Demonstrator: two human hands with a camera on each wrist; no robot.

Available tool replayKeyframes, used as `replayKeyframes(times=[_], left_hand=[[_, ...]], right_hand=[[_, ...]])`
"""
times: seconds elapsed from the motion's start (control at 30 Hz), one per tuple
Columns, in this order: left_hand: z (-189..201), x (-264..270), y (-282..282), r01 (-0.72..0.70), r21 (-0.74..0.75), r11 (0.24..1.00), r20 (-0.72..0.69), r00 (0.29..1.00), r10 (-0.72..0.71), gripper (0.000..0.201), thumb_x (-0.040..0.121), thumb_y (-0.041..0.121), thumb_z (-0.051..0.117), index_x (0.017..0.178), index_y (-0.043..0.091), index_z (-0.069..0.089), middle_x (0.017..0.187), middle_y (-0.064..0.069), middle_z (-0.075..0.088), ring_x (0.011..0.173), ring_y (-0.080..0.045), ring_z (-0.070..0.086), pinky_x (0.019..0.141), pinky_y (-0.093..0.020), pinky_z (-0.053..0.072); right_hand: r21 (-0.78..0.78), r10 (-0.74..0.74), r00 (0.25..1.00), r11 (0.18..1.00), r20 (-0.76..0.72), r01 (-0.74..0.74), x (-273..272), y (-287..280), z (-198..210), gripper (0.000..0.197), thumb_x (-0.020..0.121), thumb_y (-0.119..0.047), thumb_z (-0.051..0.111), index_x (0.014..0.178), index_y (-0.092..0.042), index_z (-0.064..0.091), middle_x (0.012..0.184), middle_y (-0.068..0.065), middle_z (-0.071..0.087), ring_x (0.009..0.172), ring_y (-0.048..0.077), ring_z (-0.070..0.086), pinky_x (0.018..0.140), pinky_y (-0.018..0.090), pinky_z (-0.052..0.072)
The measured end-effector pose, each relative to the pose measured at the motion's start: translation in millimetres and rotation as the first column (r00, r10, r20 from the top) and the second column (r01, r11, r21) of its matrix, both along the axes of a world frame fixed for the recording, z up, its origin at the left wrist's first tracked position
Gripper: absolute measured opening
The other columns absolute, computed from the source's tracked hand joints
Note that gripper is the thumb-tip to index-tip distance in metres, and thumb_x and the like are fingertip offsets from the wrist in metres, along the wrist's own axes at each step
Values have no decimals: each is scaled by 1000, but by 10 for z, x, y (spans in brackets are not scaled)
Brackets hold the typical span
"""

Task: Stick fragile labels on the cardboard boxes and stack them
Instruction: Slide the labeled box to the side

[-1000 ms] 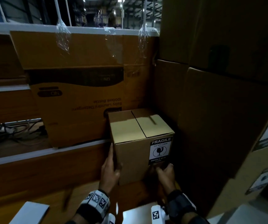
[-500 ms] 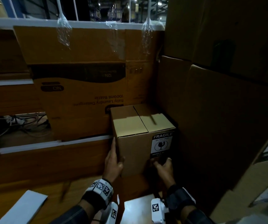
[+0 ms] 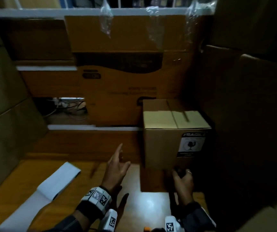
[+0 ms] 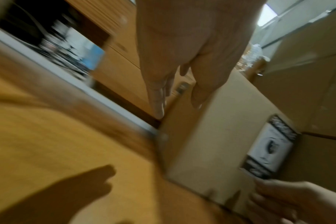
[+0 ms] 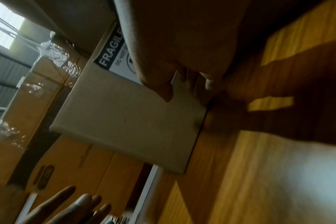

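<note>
Head view: our labelled cardboard box point(image 3: 171, 139) sits on the bench point(image 3: 34, 190), tucked into the right corner against the big cartons point(image 3: 251, 97), fragile label point(image 3: 192, 144) facing us. The left hand point(image 3: 116, 168) has just come off its side, fingers spread; the right hand point(image 3: 183, 180) still touches the bottom edge, its fingers hidden. Placement looks finished.
</note>
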State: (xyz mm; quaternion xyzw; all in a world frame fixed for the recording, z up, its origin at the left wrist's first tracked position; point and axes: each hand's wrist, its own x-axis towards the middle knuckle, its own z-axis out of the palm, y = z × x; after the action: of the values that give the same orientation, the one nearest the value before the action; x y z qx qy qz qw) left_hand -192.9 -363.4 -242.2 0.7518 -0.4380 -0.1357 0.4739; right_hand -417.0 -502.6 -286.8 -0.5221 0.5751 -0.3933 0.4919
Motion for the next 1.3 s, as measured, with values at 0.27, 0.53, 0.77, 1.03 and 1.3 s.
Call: replayKeyframes(times=[0.27,0.53,0.77,1.03,1.3], left_hand=[[-163,382,1387,-168,18,986,107,980,165,58,99,31,65,148,39,36,144,21,45,131,-8,50,101,-34,51],[88,780,2535,-412,-85,907,100,902,420,53,99,28,66,142,47,43,140,23,49,123,9,50,89,-27,56],[536,1734,3536,-606,-286,742,87,755,650,44,98,31,62,141,36,51,128,11,59,115,5,56,82,-6,48],[860,2942,4725,-739,-448,504,85,525,847,30,101,25,60,131,18,59,116,-1,65,103,-14,62,80,-14,49],[683,3571,5188,-816,-303,493,-45,529,848,40,100,33,61,138,25,52,136,-4,55,117,-17,56,92,-34,51]], right_hand=[[106,408,882,892,235,-440,642,835,-74,11,101,-13,63,111,-17,67,104,9,70,96,26,67,89,49,56],[-49,673,713,733,197,-679,1490,1539,73,10,100,-17,65,108,-19,71,103,6,73,98,24,70,79,38,59],[-240,799,591,598,108,-765,2484,2262,426,12,98,-17,67,107,-22,74,94,-4,76,92,12,72,87,45,61],[-539,914,382,252,-141,-804,3849,3456,1118,17,97,-38,69,113,-32,68,113,-16,66,106,0,62,84,25,55],[-576,791,345,-12,-505,-817,4785,4372,1528,58,91,-50,71,143,-31,54,162,3,32,148,22,25,110,38,32]])
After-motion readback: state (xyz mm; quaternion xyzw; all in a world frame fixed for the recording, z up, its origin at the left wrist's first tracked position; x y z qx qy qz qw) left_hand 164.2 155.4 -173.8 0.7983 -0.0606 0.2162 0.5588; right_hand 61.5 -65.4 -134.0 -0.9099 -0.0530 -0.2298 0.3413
